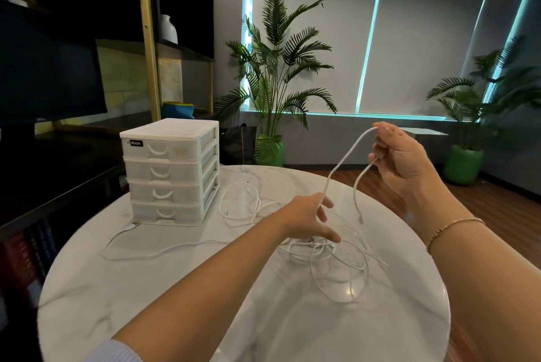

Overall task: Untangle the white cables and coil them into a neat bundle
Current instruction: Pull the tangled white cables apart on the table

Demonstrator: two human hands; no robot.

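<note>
Several white cables (330, 250) lie tangled in loops on the round white table (181, 297). My right hand (401, 156) is raised above the table's far right side, gripping one white cable (344, 156) near its end; a short tail with a plug (361, 218) dangles below it. From that hand the same cable runs down and left to my left hand (310, 215), whose fingers pinch it just above the tangle. A second heap of loops (243, 203) lies beside the drawer box, and one long cable (152, 253) trails to the left.
A white four-drawer plastic box (172, 171) stands on the table's far left part. A dark monitor (44, 69) and dark shelving are at the left. Potted palms (275, 74) stand beyond the table by the blinds.
</note>
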